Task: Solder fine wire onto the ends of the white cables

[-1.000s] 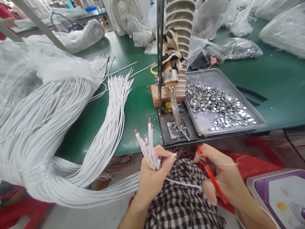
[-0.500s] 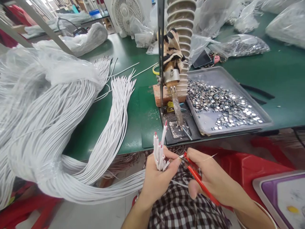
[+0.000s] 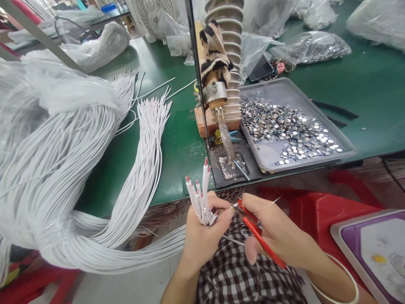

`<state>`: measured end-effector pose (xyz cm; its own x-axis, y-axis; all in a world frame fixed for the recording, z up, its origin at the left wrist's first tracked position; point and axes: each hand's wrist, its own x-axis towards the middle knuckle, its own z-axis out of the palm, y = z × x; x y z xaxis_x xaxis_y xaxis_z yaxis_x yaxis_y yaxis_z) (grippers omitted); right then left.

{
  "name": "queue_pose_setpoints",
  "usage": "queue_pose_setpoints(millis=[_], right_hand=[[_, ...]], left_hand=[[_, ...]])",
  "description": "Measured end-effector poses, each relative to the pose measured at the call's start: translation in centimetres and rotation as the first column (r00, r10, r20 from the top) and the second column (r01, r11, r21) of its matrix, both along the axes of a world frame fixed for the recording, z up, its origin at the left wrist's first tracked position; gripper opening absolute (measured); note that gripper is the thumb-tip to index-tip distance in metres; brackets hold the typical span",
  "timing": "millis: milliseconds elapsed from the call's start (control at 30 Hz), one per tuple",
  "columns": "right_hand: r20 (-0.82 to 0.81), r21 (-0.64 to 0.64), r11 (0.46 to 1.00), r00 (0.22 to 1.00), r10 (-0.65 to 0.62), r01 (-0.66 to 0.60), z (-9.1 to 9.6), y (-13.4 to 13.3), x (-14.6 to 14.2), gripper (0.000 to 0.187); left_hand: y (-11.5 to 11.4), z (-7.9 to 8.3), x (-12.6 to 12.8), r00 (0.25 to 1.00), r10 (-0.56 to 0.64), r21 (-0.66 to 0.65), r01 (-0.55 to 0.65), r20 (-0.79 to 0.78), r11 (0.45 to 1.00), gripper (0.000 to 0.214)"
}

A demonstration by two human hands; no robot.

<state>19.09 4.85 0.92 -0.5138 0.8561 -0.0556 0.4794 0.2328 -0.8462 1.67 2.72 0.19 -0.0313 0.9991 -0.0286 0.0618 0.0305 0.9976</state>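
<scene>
Wires (image 3: 200, 204) are all bunched up in the left hand (image 3: 202, 238), just off the tabletop (image 3: 177, 169) edge, one pinched out separately, probably so its end can be reached by the cutters (image 3: 263, 242) gripped in the right hand (image 3: 281, 232).

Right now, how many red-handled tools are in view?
1: the red-handled tool, in the right hand, its tip close to the left hand. Others may be hidden behind the white wire bundle.
</scene>
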Motion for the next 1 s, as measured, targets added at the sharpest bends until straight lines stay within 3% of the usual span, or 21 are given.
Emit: queue_pose_setpoints(millis=[400, 667, 1000], right_hand=[[0.019, 0.068, 0.996, 0.999, -0.051, 0.05, -0.9, -0.1, -0.1, 0.044], [0.024, 0.348, 0.934, 0.995, -0.094, 0.079, -0.9, 0.2, -0.2, 0.051], [0.022, 0.391, 0.92, 0.998, -0.055, 0.042, -1.6, 0.3, -0.2, 0.046]], left_hand=[[0.1, -0.3, -0.3, 1.0, 0.004, 0.024, -0.004, -0.005, 1.0, 0.008], [-0.1, -0.1, 0.0, 0.994, 0.031, 0.125, -0.018, -0.103, 0.992, 0.016], [-0.1, 0.1, -0.2, 0.993, -0.041, 0.124, 0.055, -0.111, 0.991, 0.022]])
